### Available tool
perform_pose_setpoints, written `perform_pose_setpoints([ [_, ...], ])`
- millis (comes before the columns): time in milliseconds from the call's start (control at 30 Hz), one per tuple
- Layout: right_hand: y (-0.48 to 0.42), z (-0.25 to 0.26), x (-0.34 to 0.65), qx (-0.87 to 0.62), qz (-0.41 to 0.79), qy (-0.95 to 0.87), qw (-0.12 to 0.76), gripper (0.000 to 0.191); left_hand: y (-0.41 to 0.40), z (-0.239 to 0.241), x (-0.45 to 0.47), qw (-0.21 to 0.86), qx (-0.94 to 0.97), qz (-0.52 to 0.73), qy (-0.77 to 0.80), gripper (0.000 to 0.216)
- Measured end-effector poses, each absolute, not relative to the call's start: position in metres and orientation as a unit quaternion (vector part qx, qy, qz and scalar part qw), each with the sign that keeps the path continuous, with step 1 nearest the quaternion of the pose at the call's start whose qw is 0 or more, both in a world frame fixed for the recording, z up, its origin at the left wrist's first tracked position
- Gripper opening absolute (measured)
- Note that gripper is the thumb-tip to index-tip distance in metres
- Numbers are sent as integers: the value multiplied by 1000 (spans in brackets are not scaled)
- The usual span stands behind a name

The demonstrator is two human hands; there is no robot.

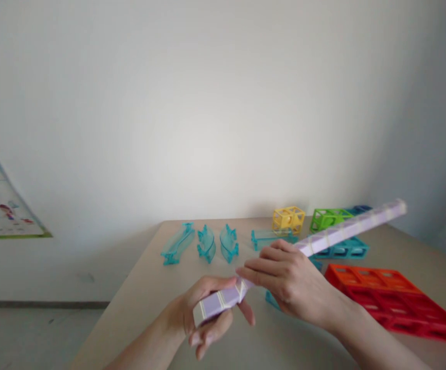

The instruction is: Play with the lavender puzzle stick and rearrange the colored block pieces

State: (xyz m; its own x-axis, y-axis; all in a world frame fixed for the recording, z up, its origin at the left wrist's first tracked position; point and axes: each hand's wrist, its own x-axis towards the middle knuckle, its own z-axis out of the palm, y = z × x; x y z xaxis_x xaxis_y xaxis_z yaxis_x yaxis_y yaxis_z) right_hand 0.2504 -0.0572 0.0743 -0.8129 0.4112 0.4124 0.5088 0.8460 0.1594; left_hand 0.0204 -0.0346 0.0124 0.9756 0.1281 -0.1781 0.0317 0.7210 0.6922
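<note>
Across the lower middle of the frame, a lilac segmented bar [342, 232] slants up rightward, between the left hand's [194, 298] thumb and fingers and under the right hand's [294, 280] fingers. The left fingers curl loosely round its lower end; the right ones close over its middle. Turquoise pieces [229, 245] sit mid-frame and a red-and-orange block [400, 303] lower right on the tan table [140, 300]. Behind stands a pale wall [207, 103]; a poster [4, 200] hangs far left.

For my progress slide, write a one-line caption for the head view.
Left hand and right hand hold a segmented lilac bar above a table bearing translucent turquoise pieces.
</note>
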Motion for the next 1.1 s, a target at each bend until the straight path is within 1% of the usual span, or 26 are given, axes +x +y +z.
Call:
perform_pose_setpoints([
  [67, -56, 74, 249, -244, -118, -948, 169, 27, -31, 14, 21, 907, 395, -17, 142, 72],
  [133, -56, 72, 246, -257, -110, -949, 146, 22, -30, 16, 20, 869, 456, -6, 191, 64],
  [200, -57, 68, 242, -270, -104, -949, 124, 19, -32, 17, 20, 795, 547, 40, 260, 55],
  [300, -58, 64, 237, -282, -99, -949, 104, 16, -37, 17, 21, 641, 668, 82, 369, 42],
  [367, -59, 64, 237, -293, -101, -945, 101, 17, -41, 17, 22, 571, 711, 102, 398, 35],
  [433, -61, 67, 238, -301, -105, -942, 107, 20, -42, 18, 23, 556, 723, 116, 392, 34],
  [533, -63, 71, 240, -290, -108, -944, 120, 23, -41, 21, 20, 598, 707, 94, 366, 30],
  [667, -63, 69, 240, -287, -107, -944, 125, 21, -39, 23, 15, 639, 685, 64, 344, 28],
  [733, -61, 66, 239, -316, -107, -934, 124, 22, -40, 22, 19, 610, 699, 90, 361, 27],
  [767, -61, 65, 238, -334, -108, -928, 124, 22, -41, 21, 23, 576, 715, 116, 378, 27],
  [867, -60, 62, 237, -379, -118, -908, 134, 21, -46, 18, 36, 426, 770, 222, 421, 31],
  [933, -60, 62, 236, -395, -125, -898, 146, 20, -49, 17, 44, 356, 785, 275, 426, 32],
  [967, -61, 62, 236, -399, -128, -895, 151, 20, -50, 16, 47, 340, 786, 295, 424, 30],
  [1033, -62, 62, 235, -402, -134, -891, 163, 20, -51, 16, 49, 346, 774, 323, 421, 27],
  [1100, -62, 62, 236, -393, -143, -891, 178, 20, -50, 16, 46, 405, 751, 311, 418, 26],
])
